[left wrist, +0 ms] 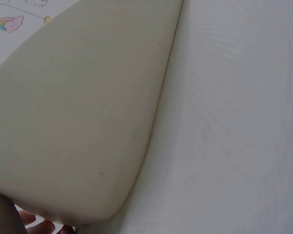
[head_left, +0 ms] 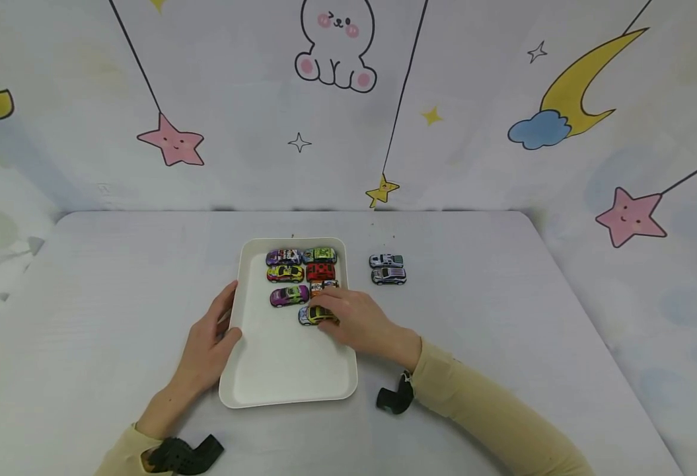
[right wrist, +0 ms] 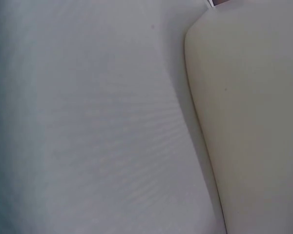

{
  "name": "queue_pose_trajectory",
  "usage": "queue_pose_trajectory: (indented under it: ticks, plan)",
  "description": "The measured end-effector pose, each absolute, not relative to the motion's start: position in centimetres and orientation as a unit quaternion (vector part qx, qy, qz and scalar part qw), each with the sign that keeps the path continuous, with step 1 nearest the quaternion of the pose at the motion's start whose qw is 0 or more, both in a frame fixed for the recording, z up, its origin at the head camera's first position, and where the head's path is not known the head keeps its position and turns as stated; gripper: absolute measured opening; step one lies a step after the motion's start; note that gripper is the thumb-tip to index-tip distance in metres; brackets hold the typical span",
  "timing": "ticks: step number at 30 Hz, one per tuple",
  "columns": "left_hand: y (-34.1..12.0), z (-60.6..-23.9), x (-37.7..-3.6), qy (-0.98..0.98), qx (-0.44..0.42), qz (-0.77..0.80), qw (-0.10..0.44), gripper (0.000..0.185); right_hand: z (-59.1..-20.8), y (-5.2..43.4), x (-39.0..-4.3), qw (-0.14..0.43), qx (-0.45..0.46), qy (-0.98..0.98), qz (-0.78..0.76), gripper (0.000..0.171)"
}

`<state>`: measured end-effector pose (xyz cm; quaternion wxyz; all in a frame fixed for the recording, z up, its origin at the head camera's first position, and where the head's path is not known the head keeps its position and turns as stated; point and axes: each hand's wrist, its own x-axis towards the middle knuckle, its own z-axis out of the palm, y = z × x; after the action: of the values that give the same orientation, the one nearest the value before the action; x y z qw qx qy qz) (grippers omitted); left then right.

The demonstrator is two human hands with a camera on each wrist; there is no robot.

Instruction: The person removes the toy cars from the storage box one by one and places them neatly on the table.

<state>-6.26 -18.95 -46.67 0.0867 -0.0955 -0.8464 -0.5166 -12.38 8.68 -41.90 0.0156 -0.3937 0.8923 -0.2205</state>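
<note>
In the head view a white tray [head_left: 289,370] holds several small toy cars in its far part. My right hand [head_left: 360,324] reaches over the tray's right rim and pinches a yellow toy car [head_left: 308,316] with blue and white markings at one end. Just beyond the fingers sits an orange patterned car [head_left: 322,285], partly covered by them. A purple and green car [head_left: 289,295] lies to its left. My left hand [head_left: 205,350] holds the tray's left side, thumb at the rim and fingers along the outer wall. Both wrist views mostly show the tray's outer wall [left wrist: 88,112].
Farther back in the tray are a red car [head_left: 320,272], a yellow and red car [head_left: 285,274], a green car [head_left: 320,255] and a purple-white car [head_left: 283,257]. Two silver-grey cars [head_left: 387,276] stand on the white table [head_left: 473,297] right of the tray.
</note>
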Motion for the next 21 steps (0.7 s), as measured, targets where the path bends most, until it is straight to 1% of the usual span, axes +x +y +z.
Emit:
queue_pose_trajectory:
  ticks: [7,16,21]
  plan:
    - [-18.94,-46.71,-6.22,-0.849,-0.094,-0.513,0.088,0.073,-41.9,8.7,-12.31,0.016,-0.396,0.89,-0.224,0.03]
    - [-18.94,-46.59,-6.22,-0.849,-0.094,-0.512,0.087,0.073,-42.31,8.88,-12.32,-0.009,-0.416,0.875,-0.249,0.031]
    - [-18.95,-46.64,-6.15,-0.849,-0.094,-0.514,0.084,0.073,-42.45,9.01,-12.29,-0.012,-0.42,0.87,-0.258,0.032]
